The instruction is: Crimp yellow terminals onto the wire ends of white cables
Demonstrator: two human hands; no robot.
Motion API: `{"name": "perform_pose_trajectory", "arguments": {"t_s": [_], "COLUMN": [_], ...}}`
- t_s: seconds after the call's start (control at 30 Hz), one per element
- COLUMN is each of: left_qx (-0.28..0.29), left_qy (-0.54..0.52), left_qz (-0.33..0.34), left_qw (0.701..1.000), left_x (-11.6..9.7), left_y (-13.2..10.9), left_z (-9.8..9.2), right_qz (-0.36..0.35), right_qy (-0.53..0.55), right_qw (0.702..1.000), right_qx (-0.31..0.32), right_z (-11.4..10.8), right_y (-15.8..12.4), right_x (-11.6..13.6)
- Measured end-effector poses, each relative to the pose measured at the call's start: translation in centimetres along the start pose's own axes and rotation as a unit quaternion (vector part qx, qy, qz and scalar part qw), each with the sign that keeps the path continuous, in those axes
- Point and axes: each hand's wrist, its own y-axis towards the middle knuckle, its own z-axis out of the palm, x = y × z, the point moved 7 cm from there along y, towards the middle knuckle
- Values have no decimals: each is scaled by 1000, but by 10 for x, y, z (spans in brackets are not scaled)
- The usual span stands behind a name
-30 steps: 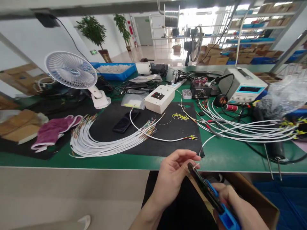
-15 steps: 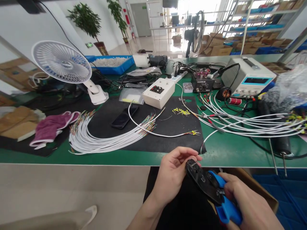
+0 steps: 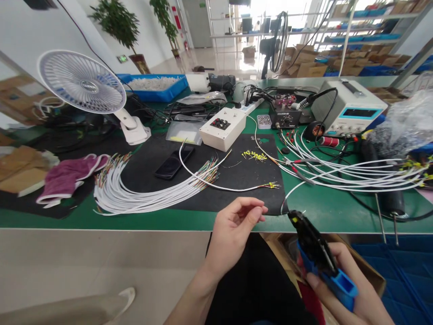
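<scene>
My right hand [image 3: 352, 280] is wrapped round the blue handles of a crimping tool [image 3: 313, 241], its black head tilted up towards the bench edge. A small yellow piece shows at the tip of the jaws. My left hand [image 3: 237, 230] is closed in a pinch at the bench edge, left of the tool and apart from it; whatever lies between thumb and fingers is too small to make out. Just beyond, a white cable [image 3: 230, 190] ends in coloured wires with yellow ferrules. Loose yellow ferrules [image 3: 254, 156] lie on the black mat [image 3: 233, 201].
A bundle of white cables [image 3: 142, 203] curves across the mat beside a phone [image 3: 175, 163]. More white cables [image 3: 355, 174] spread out on the right. Behind stand a switch box [image 3: 223, 131], a power supply [image 3: 348, 108] and a fan [image 3: 84, 83]. A cardboard box [image 3: 368, 275] is below the edge.
The crimping tool has swung right and turned in my right hand, away from my left hand. My left hand has drawn slightly left and up, its fingers pinched together.
</scene>
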Motion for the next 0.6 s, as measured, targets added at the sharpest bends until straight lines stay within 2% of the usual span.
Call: {"name": "perform_pose_trajectory", "arguments": {"t_s": [0.07, 0.1, 0.17, 0.23, 0.37, 0.5, 0.6], "left_qx": [-25, -33, -32, -13, 23, 31, 35], "left_qy": [131, 219, 376, 460, 522, 570, 587], "left_qz": [72, 115, 182, 208, 209, 206, 205], "left_qw": [988, 968, 908, 863, 827, 795, 783], "left_x": [-9, -13, -17, -11, 5, 11, 13], "left_y": [12, 19, 36, 54, 75, 76, 76], "left_z": [-4, -3, 6, 16, 32, 35, 35], "right_qz": [33, 53, 83, 101, 134, 154, 155], "right_qy": [23, 35, 57, 85, 137, 146, 139], "right_qw": [999, 998, 995, 991, 979, 972, 972], "right_qx": [-6, -10, -17, -27, -73, -96, -105], "right_z": [1, 1, 0, 0, -2, -3, -5], "right_y": [-1, -1, 0, 2, 2, 1, 2], "right_x": [-16, -24, -37, -41, -31, -24, -25]}}
